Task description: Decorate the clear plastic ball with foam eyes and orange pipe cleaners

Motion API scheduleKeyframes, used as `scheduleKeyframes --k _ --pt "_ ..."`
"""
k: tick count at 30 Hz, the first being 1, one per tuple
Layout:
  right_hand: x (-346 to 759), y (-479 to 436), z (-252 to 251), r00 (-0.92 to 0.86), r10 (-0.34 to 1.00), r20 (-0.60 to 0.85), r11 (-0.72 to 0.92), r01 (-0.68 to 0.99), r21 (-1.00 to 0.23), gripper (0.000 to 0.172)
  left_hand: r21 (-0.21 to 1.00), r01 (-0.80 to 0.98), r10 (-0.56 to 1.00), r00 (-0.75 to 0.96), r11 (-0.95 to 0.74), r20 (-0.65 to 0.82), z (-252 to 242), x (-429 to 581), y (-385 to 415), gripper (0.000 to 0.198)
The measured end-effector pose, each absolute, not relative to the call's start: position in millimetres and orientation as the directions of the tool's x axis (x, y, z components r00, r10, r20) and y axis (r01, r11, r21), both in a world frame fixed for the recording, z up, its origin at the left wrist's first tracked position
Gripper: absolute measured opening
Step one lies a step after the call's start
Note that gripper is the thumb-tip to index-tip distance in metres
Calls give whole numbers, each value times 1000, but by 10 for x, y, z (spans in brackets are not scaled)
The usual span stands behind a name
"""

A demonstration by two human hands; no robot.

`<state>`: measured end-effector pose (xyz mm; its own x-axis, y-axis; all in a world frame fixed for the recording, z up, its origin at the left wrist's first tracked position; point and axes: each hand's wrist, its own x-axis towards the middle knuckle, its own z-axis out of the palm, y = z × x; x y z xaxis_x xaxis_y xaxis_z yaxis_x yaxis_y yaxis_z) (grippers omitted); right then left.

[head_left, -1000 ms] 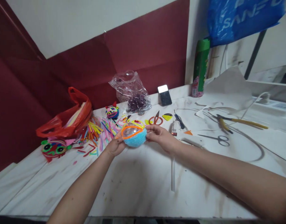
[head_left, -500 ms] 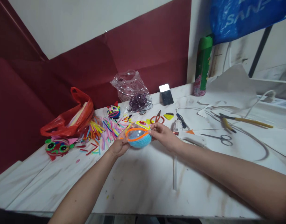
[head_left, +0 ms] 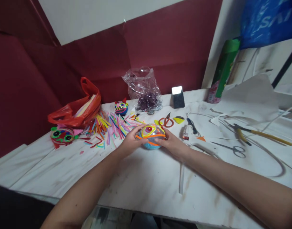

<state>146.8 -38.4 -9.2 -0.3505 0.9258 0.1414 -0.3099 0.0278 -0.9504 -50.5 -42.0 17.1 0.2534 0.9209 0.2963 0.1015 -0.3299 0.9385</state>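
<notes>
Between my hands is a decorated clear ball [head_left: 153,145], with a light blue lower part, orange strips across it, and yellow-rimmed eyes with red middles. My left hand [head_left: 130,140] grips its left side, thumb across the front. On the opposite side my right hand [head_left: 172,143] is closed on the ball, thumb also in front. The fingers behind the ball are mostly hidden. Just beyond the right hand lie red-handled scissors [head_left: 166,121]. To its right is a white glue gun [head_left: 188,132], with a glue stick [head_left: 181,178] partly under the wrist.
Colourful fuzzy stems [head_left: 114,127] lie left of the ball, beside a red plastic bag [head_left: 76,109] and a red decorated ball [head_left: 62,136]. Behind stand a small blue ball [head_left: 121,107], a clear bag [head_left: 146,92] and a phone [head_left: 178,97]. Pliers [head_left: 262,132] and metal scissors [head_left: 234,149] lie right.
The ball has been turned so its eyes face me more. My thumbs have shifted onto its front, both hands still holding it. The view has swung a little left.
</notes>
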Motion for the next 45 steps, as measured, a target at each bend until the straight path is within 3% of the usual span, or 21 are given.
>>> scheduleKeyframes --k 5,11,16,23,30,38,45 --pt "1467 -410 -68 -386 914 126 -10 -331 -943 80 885 204 895 258 -419 364 203 -520 -419 63" --pt "1475 -418 -124 -288 953 95 46 -171 -984 112 933 148 937 179 -327 300 89 -474 -402 67" --pt "1486 -394 -153 -298 940 166 127 -146 -981 102 966 50 958 152 -254 244 51 -425 -419 68" --pt "1469 -405 -101 -368 918 146 40 -280 -959 98 981 -121 968 185 -150 171 55 -467 -373 69" --pt "1463 -419 -87 -371 917 147 41 -279 -959 93 959 -240 960 194 -152 201 40 -434 -408 58" --pt "1481 -408 -92 -418 898 135 2 -303 -953 84 956 -133 931 223 -263 287 -13 -470 -344 54" --pt "1498 -390 -97 -426 899 100 -29 -286 -958 78 963 -105 907 326 -247 268 -71 -537 -254 59"
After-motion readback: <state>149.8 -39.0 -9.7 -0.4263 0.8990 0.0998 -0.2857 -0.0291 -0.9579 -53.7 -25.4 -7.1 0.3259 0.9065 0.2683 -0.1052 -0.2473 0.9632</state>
